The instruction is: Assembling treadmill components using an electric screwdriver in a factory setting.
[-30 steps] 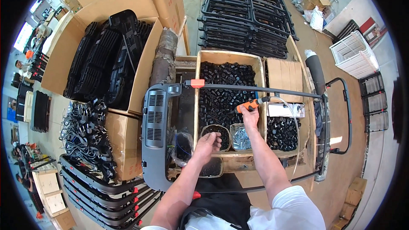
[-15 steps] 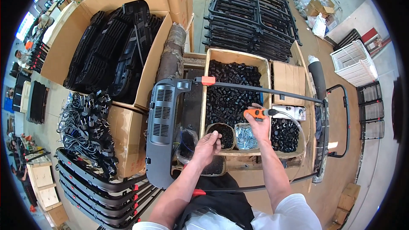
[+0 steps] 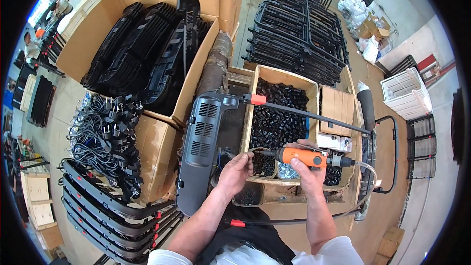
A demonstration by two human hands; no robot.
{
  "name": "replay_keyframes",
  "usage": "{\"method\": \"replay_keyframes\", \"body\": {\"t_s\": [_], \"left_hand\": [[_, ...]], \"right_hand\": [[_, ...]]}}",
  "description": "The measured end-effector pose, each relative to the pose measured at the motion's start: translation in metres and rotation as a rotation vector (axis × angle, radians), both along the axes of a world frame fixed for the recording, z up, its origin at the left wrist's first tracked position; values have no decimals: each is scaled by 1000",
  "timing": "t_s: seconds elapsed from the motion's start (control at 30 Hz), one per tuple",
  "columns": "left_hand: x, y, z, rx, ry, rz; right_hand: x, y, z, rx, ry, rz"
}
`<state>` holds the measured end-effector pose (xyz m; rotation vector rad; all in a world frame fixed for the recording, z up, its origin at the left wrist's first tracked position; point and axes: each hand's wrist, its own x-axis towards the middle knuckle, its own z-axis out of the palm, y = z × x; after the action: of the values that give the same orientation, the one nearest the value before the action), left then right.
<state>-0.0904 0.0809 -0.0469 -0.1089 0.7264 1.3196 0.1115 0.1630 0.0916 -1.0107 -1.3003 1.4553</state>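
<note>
My right hand grips an orange air screwdriver, held level with its bit end pointing left. A hose runs from its right end. Against that bit end my left hand has thumb and fingertips pinched; whatever is between them is too small to make out. Below the hands lies a black tubular frame with a vented black plastic panel on its left side. A red clip sits on the upper bar. Under the tool are tubs of black screws and silver screws, partly hidden.
A wooden bin holds many small black plastic parts. At the left stand a cardboard box of black panels, a heap of power cords and stacked frames. More frames are piled at the far side.
The screwdriver has turned from pointing toward the far left to showing its full length, bit at my left fingertips. My hands have come together. The whole view has shifted slightly.
</note>
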Motion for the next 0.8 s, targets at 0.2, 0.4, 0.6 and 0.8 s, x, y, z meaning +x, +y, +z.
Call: {"method": "replay_keyframes", "body": {"t_s": [0.2,0.4,0.6,0.8], "left_hand": [[-24,-6,12,-127,-125,132],[-42,-5,22,-116,-227,256],[-60,-2,21,-78,-179,277],[-67,6,24,-50,-253,340]], "right_hand": [[-37,-12,0,12,-29,85],[-72,-16,-3,22,-62,150],[-97,-13,-4,56,-103,143],[-116,-12,-1,27,-91,92]]}}
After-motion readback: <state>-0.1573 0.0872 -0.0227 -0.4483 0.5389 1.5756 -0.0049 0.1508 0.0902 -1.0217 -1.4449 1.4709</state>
